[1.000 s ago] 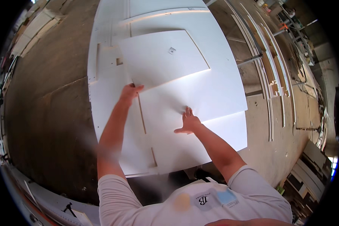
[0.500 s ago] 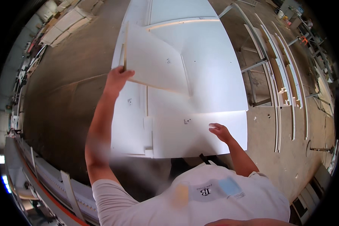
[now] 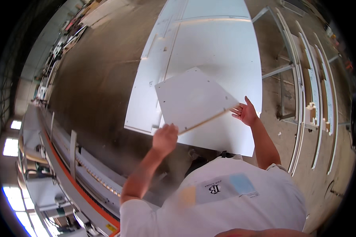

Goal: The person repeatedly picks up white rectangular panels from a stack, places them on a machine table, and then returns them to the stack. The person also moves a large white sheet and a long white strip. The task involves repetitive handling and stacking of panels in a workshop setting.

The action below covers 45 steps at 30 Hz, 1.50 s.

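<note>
A white square board (image 3: pixel 194 98) with small dark holes along its margins and a raw tan edge is tilted above a stack of larger white panels (image 3: pixel 217 51). My left hand (image 3: pixel 166 138) is closed around its near left corner. At the right corner, my right hand (image 3: pixel 246 113) has its fingers stretched out against the board's edge, the thumb raised and apart; part of the fingertips is hidden by the board. Beneath the held board, part of the stack is covered from sight.
On the stack's left side lie narrow white strips (image 3: pixel 149 46). Metal frames (image 3: pixel 283 71) and long white-edged strips (image 3: pixel 300 98) stand to the right. A long machine with an orange rail (image 3: pixel 73 177) runs along the lower left. Brown concrete floor (image 3: pixel 103 75) lies beyond the stack's left edge.
The board has come nearer to me and turned, its holed face now showing. My left hand moved down and right with it; my right hand rose to its right corner. The view has shifted.
</note>
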Available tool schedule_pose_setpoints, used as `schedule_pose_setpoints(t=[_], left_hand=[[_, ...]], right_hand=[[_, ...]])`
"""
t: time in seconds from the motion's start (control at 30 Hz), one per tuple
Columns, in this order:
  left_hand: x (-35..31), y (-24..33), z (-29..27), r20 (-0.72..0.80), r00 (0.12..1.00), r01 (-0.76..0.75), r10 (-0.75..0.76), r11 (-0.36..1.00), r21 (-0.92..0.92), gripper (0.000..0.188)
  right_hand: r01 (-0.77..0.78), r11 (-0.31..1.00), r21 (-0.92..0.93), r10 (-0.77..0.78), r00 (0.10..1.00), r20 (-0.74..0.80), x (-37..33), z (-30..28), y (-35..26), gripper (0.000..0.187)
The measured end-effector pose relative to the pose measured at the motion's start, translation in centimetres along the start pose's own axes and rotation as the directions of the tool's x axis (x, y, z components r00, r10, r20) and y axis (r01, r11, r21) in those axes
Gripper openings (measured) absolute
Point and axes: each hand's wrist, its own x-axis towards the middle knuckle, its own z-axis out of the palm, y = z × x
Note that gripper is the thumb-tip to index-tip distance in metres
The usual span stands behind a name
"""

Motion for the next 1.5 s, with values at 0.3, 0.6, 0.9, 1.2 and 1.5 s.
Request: schedule_pose_setpoints(t=[0.3, 0.6, 0.9, 1.2, 1.5], left_hand=[[-13.7, 9.0, 8.7, -0.068, 0.976, 0.199, -0.207, 0.974, -0.104, 0.035], [-22.4, 19.5, 5.0, -0.079, 0.849, 0.524, -0.523, 0.851, -0.001, 0.023], [-35.3, 36.1, 4.0, -0.163, 0.484, 0.872, -0.860, 0.490, 0.006, 0.026], [-47.1, 52.0, 1.7, -0.202, 0.062, 0.996, -0.978, 0.074, -0.053, 0.027], [-56.3, 59.8, -0.3, -0.158, -0.192, 0.981, -0.969, -0.187, -0.048, 0.039]], right_hand=[[-0.365, 0.600, -0.711, 0.083, 0.913, -0.399, 2.9, 2.5, 6.9, 0.068], [-0.151, 0.243, -0.958, -0.137, 0.973, -0.188, 1.2, 2.2, 15.8, 0.067], [0.327, -0.064, -0.943, 0.020, 0.945, 0.326, -1.9, 6.5, 29.7, 0.065], [0.495, -0.331, -0.803, 0.365, 0.852, 0.374, -13.0, 8.6, 47.0, 0.081], [0.484, -0.257, -0.837, 0.576, 0.772, 0.269, -25.0, 11.0, 57.8, 0.058]])
